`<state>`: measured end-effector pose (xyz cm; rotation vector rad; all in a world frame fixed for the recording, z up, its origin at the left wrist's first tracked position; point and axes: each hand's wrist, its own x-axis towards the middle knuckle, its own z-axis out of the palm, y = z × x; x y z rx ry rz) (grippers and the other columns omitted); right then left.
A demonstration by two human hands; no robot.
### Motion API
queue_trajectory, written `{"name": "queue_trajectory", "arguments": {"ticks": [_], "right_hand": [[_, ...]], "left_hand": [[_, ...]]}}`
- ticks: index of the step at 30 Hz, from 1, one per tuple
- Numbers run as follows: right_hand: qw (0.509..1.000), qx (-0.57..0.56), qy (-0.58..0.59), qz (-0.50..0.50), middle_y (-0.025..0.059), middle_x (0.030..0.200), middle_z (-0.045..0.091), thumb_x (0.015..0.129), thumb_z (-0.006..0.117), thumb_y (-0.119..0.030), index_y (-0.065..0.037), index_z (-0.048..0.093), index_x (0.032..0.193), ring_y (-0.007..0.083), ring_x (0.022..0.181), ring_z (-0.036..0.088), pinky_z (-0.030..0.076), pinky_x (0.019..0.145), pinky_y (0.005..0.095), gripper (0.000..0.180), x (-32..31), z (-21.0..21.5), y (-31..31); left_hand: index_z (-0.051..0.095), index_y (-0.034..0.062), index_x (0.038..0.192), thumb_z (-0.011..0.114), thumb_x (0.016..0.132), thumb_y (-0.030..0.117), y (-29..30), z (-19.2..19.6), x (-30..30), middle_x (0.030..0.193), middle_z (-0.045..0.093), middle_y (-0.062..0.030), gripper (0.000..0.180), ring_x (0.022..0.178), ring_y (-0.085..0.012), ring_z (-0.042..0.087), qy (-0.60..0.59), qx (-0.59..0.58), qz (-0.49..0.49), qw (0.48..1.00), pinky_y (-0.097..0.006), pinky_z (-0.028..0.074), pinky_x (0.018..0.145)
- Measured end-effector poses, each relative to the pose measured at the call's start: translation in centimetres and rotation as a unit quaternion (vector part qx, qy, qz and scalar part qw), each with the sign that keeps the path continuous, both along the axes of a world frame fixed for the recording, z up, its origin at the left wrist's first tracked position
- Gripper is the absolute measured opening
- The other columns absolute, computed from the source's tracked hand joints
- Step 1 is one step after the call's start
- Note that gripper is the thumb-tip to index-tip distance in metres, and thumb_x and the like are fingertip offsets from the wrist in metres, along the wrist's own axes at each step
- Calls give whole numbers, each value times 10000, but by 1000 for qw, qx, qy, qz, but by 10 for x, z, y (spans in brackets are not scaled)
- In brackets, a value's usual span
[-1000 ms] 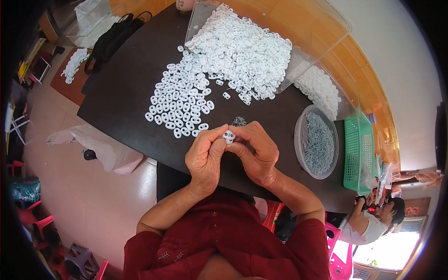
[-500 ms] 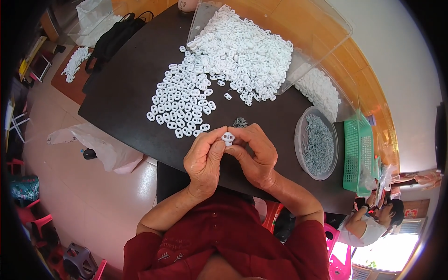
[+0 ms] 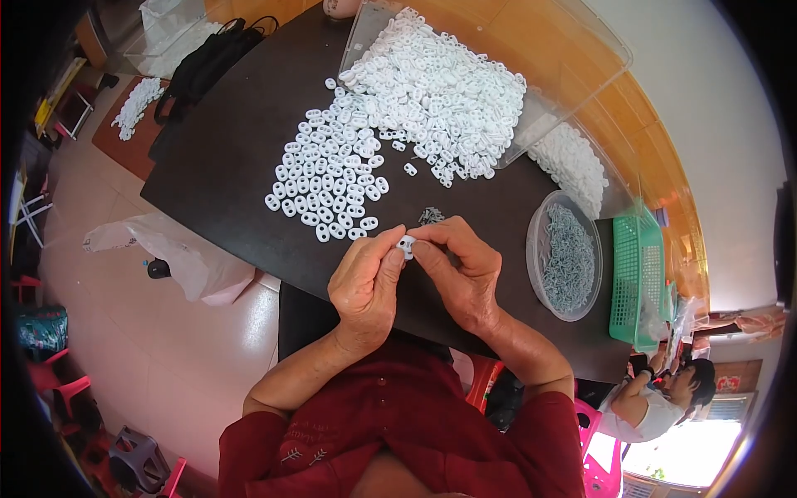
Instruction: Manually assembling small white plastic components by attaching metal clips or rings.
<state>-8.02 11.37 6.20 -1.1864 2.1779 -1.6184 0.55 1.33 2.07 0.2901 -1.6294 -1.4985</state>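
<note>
In front of my chest, over the near table edge, a small white oval two-hole plastic piece (image 3: 406, 246) is pinched between my hands. My left hand (image 3: 364, 290) has thumb and forefinger closed on its left side. From the right, my right hand (image 3: 465, 278) closes thumb and forefinger on the same piece and covers part of it. Whether a screw sits in the piece is hidden by the fingers. Just beyond my fingertips lies a small heap of grey screws (image 3: 431, 216). Spread to the left are many loose white two-hole pieces (image 3: 320, 178).
A big pile of white pieces (image 3: 440, 95) spills from a clear bin (image 3: 573, 87) at the back. On the right stand a round tub (image 3: 531, 257) of screws and a green basket (image 3: 638, 278). A person (image 3: 656, 402) sits at far right. A plastic bag (image 3: 178, 253) hangs left.
My right thumb and forefinger have shifted over the piece and now cover more of its right side. My left hand keeps its pinch. The whole view has shifted slightly.
</note>
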Motion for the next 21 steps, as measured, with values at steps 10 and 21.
{"name": "queue_trajectory", "arguments": {"ticks": [10, 21], "right_hand": [[987, -5, -159, -27, 3, 854, 627, 863, 598, 14, 24, 647, 973, 37, 775, 528, 427, 672, 181, 120, 2, 3, -2], [984, -21, -171, -35, 12, 878, 620, 865, 597, 20, 33, 638, 988, 51, 800, 544, 446, 707, 194, 131, 6, 0, -2]], "left_hand": [[628, -37, 1088, 580, 889, -3, -2, -2, 1, 800, 571, -43, 207, 672, -85, 537, -38, -14, -16, 999, -202, 459, 607], [631, -48, 1051, 586, 877, -28, 5, -3, -2, 753, 561, -45, 181, 630, -85, 508, -16, 44, 4, 999, -214, 422, 549]]}}
